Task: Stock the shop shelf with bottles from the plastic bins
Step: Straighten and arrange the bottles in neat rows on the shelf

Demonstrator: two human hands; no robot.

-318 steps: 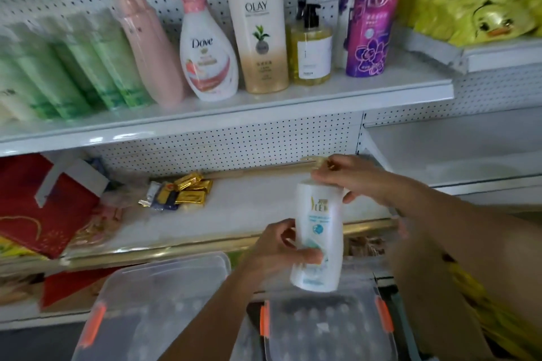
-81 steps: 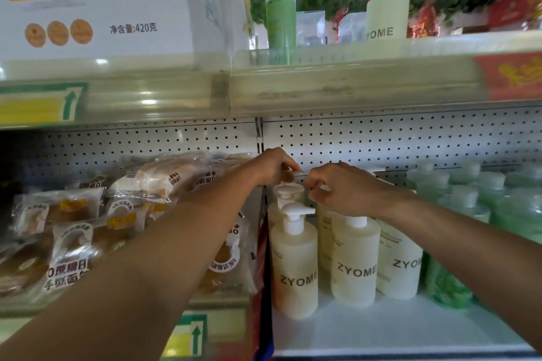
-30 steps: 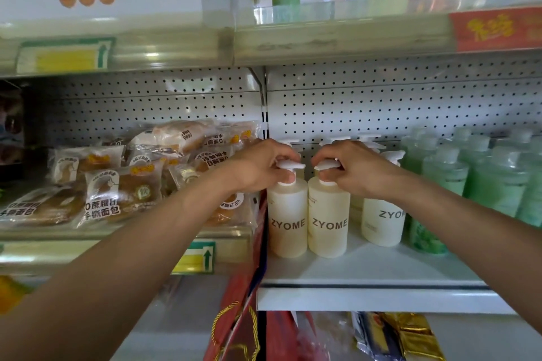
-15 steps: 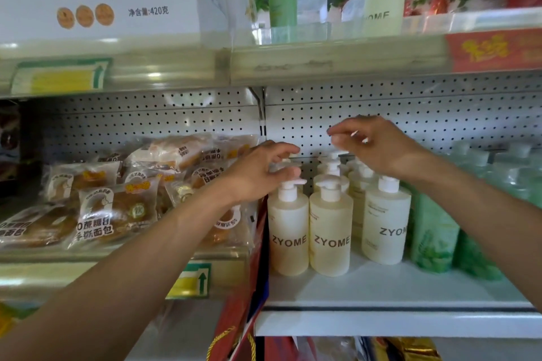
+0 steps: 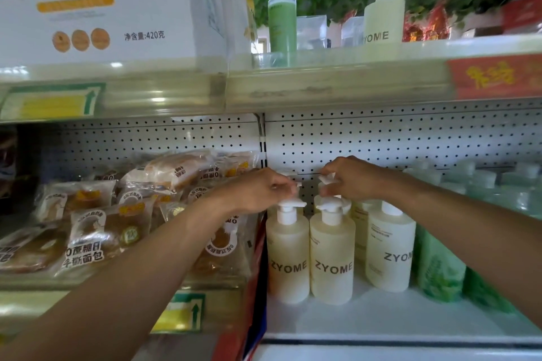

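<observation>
Bottles, cream plastic pump-topped ones (image 5: 331, 255), stand upright on the white shelf (image 5: 381, 319) below my grip; my left hand (image 5: 258, 190) and right hand (image 5: 352, 179) pinch second-row pumps. Green bottles (image 5: 440, 267) crowd rightward.

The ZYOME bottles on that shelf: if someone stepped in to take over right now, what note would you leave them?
Left hand: fingers pinch the pump top of a second-row bottle, behind the front-left ZYOME bottle.
Right hand: fingers pinch the pump top of the bottle behind the front-middle ZYOME bottle.
Done: several ZYOME bottles stand upright in rows on the white shelf, beside the green bottles.
Left: let go of the back pair once settled. The bins are out of view, so remaining stock is unknown.
</observation>
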